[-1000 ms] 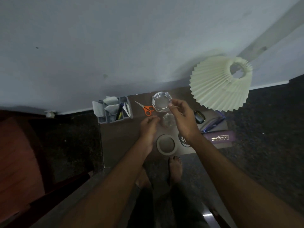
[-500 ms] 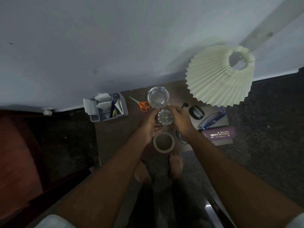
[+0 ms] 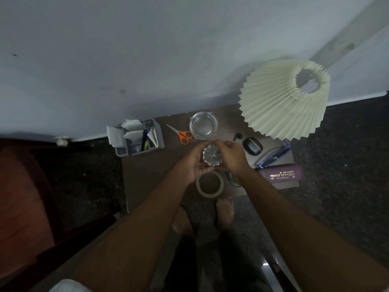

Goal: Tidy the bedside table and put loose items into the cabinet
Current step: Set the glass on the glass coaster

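A crumpled clear wrapper (image 3: 211,158) is gripped between both hands above the middle of the desk (image 3: 147,175). The left hand (image 3: 194,163) is cupped under and beside it, fingers curled against its left edge; the right hand (image 3: 230,155) is closed on its right edge, with thumb and fingertips pinched at the top. The wrapper is held off the surface, just in front of a glass ashtray (image 3: 203,127) that stands near the back edge by the wall.

Orange-handled scissors (image 3: 182,134) are laid just left of the ashtray, blades pointed toward the back left. At the back left corner a grey organiser (image 3: 139,140) is set, partly overhanging the edge and filled with folded papers and a pen. A tape roll (image 3: 209,184) is laid flat at the front edge, directly below the hands. A dark cable (image 3: 230,180) is seen beside it, partly hidden by the right wrist.

To the right, a single earbud (image 3: 237,136) and a dark earbud case (image 3: 252,146) are placed near each other. Blue-framed glasses (image 3: 273,154) are laid beyond the case, and a purple glasses case (image 3: 282,175) printed "PRINCE OPTICALS" is set at the front right corner. A pleated cream lampshade (image 3: 280,102) is seen over the back right corner. Bare feet are visible on the dark floor below the front edge. No cabinet can be made out.
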